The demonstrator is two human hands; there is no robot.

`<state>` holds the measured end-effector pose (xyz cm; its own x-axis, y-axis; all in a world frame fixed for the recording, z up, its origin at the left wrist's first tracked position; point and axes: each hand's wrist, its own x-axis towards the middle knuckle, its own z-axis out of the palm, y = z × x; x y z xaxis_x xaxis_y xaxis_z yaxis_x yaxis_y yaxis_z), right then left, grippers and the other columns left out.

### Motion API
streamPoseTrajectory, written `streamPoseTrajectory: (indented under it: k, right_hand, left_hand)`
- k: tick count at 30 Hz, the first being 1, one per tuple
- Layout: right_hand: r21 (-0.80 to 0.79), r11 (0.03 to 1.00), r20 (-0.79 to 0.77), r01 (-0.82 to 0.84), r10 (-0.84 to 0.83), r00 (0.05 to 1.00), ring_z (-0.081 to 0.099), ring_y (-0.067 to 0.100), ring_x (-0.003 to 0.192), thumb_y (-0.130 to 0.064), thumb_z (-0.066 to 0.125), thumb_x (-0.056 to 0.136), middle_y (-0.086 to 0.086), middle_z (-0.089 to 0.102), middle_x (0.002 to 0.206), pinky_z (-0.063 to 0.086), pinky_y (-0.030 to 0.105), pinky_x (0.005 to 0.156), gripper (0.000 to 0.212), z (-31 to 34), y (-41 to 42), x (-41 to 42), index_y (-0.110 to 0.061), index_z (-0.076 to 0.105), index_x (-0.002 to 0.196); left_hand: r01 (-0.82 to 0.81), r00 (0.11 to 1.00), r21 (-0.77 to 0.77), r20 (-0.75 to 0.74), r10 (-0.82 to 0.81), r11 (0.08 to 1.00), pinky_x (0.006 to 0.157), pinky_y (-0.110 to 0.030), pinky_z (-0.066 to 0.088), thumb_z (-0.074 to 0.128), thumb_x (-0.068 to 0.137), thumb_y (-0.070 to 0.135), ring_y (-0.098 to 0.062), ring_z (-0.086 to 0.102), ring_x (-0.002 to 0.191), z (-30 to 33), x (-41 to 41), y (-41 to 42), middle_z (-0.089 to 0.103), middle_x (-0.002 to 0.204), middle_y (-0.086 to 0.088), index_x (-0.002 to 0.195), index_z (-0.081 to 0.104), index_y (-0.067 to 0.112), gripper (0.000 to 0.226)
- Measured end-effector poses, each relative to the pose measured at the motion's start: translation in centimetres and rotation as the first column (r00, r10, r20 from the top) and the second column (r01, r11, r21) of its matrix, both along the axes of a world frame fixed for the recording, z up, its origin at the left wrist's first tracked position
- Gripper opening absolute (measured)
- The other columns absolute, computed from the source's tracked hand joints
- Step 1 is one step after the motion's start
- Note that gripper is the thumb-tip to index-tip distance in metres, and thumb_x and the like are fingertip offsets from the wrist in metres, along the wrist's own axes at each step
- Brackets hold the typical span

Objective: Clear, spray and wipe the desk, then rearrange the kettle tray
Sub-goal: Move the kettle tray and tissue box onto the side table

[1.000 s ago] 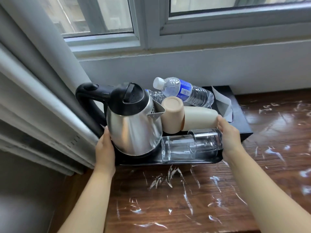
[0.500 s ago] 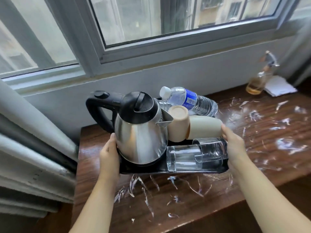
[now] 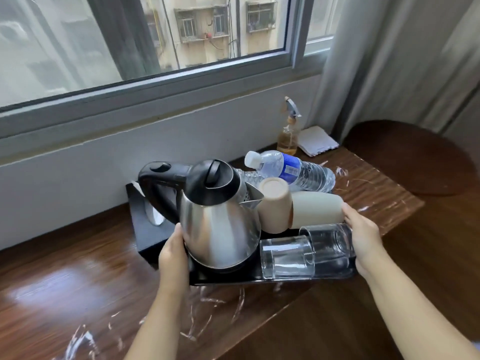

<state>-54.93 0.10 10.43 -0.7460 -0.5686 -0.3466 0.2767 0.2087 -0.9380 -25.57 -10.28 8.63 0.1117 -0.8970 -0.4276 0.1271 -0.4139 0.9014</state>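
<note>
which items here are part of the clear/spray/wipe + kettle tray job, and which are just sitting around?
In the job:
- kettle tray, held by left hand and right hand
- kettle
- two beige cups
- two glasses
- water bottle
- spray bottle
- folded cloth
- desk

Lying about:
- black box
- curtain
</note>
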Motion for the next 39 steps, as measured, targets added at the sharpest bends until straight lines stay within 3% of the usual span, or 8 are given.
streamPoseTrajectory:
  k: [6,9,13,18,25,29,33,39]
  right_hand:
    - [0.006,0.994,0.017,0.110,-0.110,0.994,0.068,0.021,0.087,-0.035,0.060,0.090,0.000,0.071,0.093,0.053,0.036,0.079,0.019,0.1,2.6,-8.6,-0.019,0.069,0.096]
    - [0.019,0.987,0.013,0.162,-0.162,0.987,0.069,0.024,0.090,-0.040,0.060,0.090,0.004,0.072,0.097,0.053,0.035,0.074,0.029,-0.1,3.5,-13.0,-0.019,0.068,0.108]
    - [0.032,0.973,-0.004,0.229,-0.229,0.973,0.069,0.026,0.090,-0.042,0.060,0.089,0.006,0.073,0.099,0.055,0.040,0.080,0.032,-0.3,4.3,-19.1,-0.020,0.068,0.111]
    - [0.069,0.945,-0.021,0.320,-0.320,0.947,0.068,0.026,0.095,-0.048,0.062,0.085,0.004,0.073,0.102,0.050,0.049,0.094,0.034,-1.0,4.6,-26.5,-0.024,0.070,0.107]
    - [0.085,0.913,-0.003,0.398,-0.400,0.917,0.065,0.026,0.104,-0.059,0.065,0.069,0.003,0.071,0.110,0.047,0.051,0.099,0.051,-1.4,5.3,-35.6,-0.026,0.069,0.109]
    - [0.070,0.896,-0.023,0.439,-0.438,0.899,0.063,0.027,0.108,-0.047,0.065,0.081,0.005,0.068,0.115,0.044,0.051,0.101,0.018,-0.8,6.1,-40.4,-0.031,0.068,0.090]
    - [0.060,0.892,-0.034,0.447,-0.446,0.894,0.062,0.026,0.107,-0.042,0.062,0.086,0.004,0.067,0.115,0.045,0.049,0.102,0.022,-1.2,7.2,-45.8,-0.026,0.068,0.100]
    - [0.069,0.919,-0.011,0.389,-0.389,0.921,0.062,0.027,0.106,-0.046,0.063,0.085,0.003,0.067,0.115,0.045,0.049,0.100,0.013,-1.7,8.5,-56.6,-0.033,0.065,0.086]
  left_hand:
    - [0.106,0.991,-0.014,0.084,-0.104,0.994,0.107,-0.054,0.046,0.054,0.090,0.059,-0.023,0.066,0.107,-0.4,-9.9,-0.1,0.075,0.098,0.004,0.098,0.077,0.026,0.041]
    - [0.127,0.992,0.014,0.023,-0.127,0.992,0.112,-0.049,0.043,0.058,0.088,0.058,-0.019,0.061,0.108,-0.5,-15.1,-1.1,0.073,0.116,-0.007,0.101,0.071,0.014,0.048]
    - [0.218,0.976,0.021,0.022,-0.219,0.976,0.098,-0.038,0.047,0.053,0.099,0.045,-0.022,0.062,0.105,-0.2,-22.3,-2.1,0.070,0.092,0.003,0.106,0.068,0.013,0.036]
    - [0.329,0.944,-0.044,0.053,-0.326,0.943,0.062,-0.034,0.038,0.050,0.101,0.043,-0.016,0.050,0.067,-0.2,-30.7,-4.1,0.056,0.070,0.000,0.083,0.062,0.012,0.038]
    - [0.408,0.913,-0.054,0.048,-0.405,0.912,0.084,-0.035,0.043,0.054,0.099,0.044,-0.017,0.059,0.092,0.3,-41.5,-6.0,0.068,0.092,0.000,0.099,0.069,0.015,0.033]
    - [0.460,0.888,-0.046,0.052,-0.458,0.887,0.100,-0.040,0.046,0.054,0.098,0.045,-0.018,0.062,0.110,0.4,-47.2,-5.7,0.072,0.105,0.004,0.103,0.072,0.022,0.030]
    - [0.472,0.881,-0.073,0.062,-0.468,0.879,0.098,-0.043,0.047,0.052,0.101,0.042,-0.019,0.062,0.106,0.1,-52.8,-4.4,0.070,0.100,0.002,0.103,0.071,0.018,0.031]
    - [0.382,0.924,-0.048,0.063,-0.378,0.923,0.084,-0.040,0.043,0.052,0.100,0.041,-0.019,0.056,0.089,-1.2,-62.5,-1.3,0.064,0.080,0.001,0.074,0.064,0.020,0.035]
